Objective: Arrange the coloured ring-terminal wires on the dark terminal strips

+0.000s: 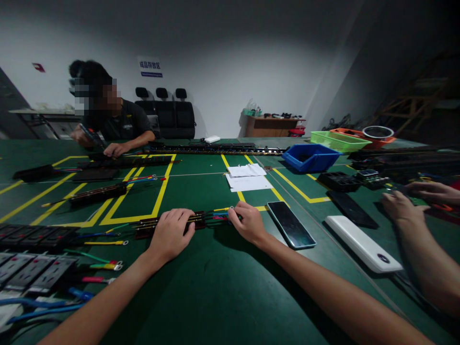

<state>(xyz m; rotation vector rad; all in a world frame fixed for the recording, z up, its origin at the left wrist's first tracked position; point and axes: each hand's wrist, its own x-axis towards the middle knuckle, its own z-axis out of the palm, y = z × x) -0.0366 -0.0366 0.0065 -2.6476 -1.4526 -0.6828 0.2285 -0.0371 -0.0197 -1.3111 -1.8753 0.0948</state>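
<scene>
In front of me lies a dark socket strip body (142,229) with brass-coloured rails along it. My left hand (172,232) rests over its middle, fingers curled across it and the thumb along the near side. Coloured wires (219,217), yellow, blue and red among them, run out of its right end. At their tips my right hand (247,223) is closed in a pinch on the wire ends; a ring terminal (231,208) shows beside the fingers. The fingers partly hide the other wire tips. A phone (291,224) lies just right of my right hand.
At left are several socket strips (53,273) with loose wires. White papers (247,177), a blue bin (311,158) and a white power bank (362,243) lie on the green table. A co-worker's hands (402,206) work at right; another person (111,115) holds a tool across the table.
</scene>
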